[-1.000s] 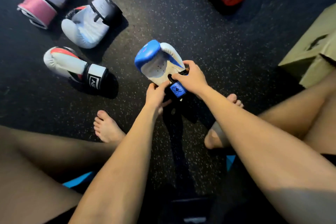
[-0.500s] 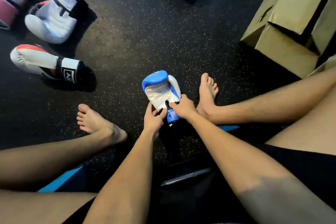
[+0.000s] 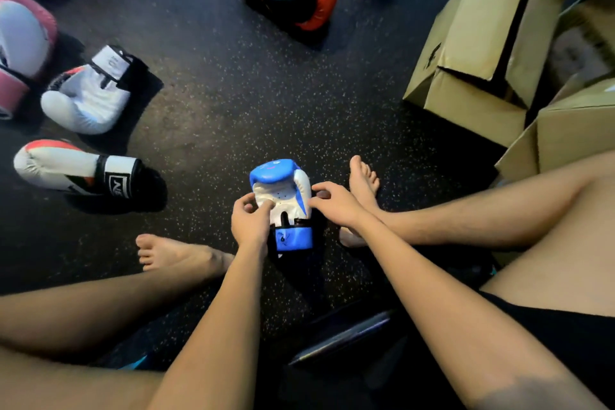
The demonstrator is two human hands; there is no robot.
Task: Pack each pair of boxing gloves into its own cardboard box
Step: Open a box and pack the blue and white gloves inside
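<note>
your left hand (image 3: 249,225) grips the blue and white glove (image 3: 283,200) at its left edge, thumb pressed onto the white palm, wrist bent slightly inward. your right hand (image 3: 334,203) sits at the glove's right side with fingers spread and curled loosely, just touching it, not clamped. both forearms reach forward and converge. the glove stands upright on the dark floor (image 3: 233,93) between your bare feet, well apart from the cardboard boxes (image 3: 476,53) at right.
</note>
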